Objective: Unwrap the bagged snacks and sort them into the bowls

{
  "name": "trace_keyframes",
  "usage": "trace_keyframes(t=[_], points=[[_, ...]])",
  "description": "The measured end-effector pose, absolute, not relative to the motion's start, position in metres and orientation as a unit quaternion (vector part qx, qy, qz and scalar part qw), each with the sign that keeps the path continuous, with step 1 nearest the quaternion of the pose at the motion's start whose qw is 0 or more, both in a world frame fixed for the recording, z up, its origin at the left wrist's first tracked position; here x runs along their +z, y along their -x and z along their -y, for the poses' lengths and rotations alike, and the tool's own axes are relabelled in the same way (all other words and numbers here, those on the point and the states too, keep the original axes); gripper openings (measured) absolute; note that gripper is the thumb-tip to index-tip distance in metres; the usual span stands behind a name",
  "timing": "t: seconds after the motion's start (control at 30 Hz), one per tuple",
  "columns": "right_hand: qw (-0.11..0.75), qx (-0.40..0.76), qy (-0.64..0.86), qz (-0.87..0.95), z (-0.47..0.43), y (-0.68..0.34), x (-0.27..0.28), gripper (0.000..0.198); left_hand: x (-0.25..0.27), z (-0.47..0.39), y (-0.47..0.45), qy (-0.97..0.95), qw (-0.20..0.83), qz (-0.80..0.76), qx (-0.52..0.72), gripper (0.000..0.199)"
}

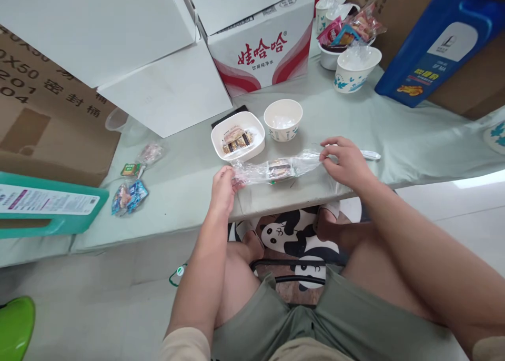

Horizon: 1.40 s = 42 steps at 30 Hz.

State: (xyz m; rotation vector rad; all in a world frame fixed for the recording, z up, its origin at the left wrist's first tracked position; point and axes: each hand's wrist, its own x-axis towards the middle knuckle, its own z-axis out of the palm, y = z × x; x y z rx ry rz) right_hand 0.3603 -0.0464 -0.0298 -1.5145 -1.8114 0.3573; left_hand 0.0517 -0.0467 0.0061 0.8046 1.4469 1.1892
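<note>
Clear plastic wrap [254, 172] stretches between my two hands, low over the front of the table. Wrapped in its middle is a small packaged snack [280, 169], with some green and red near its lower edge. My left hand [223, 190] pinches the left end of the wrap, and my right hand [346, 162] grips the right end between thumb and fingers. Just behind stands a white plastic tub [256, 149] with several wrapped snacks [235, 141] in it. A paper bowl [282, 134] beside it holds crumpled clear plastic.
Snack bundles [129, 197] lie at the left, near a green jug [59, 213]. White boxes [165, 92] and a printed water carton [262, 45] line the back. Back right are a paper cup [355, 74], a snack-filled bowl [328, 60] and a blue jug [426, 50]. A white-handled tool [371, 154] lies by my right hand.
</note>
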Motion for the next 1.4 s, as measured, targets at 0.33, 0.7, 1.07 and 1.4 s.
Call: trace_keyframes(t=[0.33, 0.7, 1.07, 1.4], points=[[0.355, 0.118, 0.544, 0.751, 0.07, -0.356, -0.005, 0.026, 0.01, 0.059, -0.034, -0.638, 0.245, -0.609, 0.402, 0.012], [0.304, 0.108, 0.561, 0.762, 0.052, -0.327, -0.005, 0.02, 0.008, 0.05, -0.058, -0.712, 0.309, -0.5, 0.383, 0.013], [0.214, 0.106, 0.494, 0.836, 0.061, -0.281, 0.007, 0.035, 0.009, 0.019, -0.061, -0.588, 0.313, -0.579, 0.469, 0.02], [0.104, 0.124, 0.545, 0.823, 0.074, -0.305, -0.002, 0.035, 0.001, 0.014, -0.053, -0.555, 0.271, -0.639, 0.459, 0.018]])
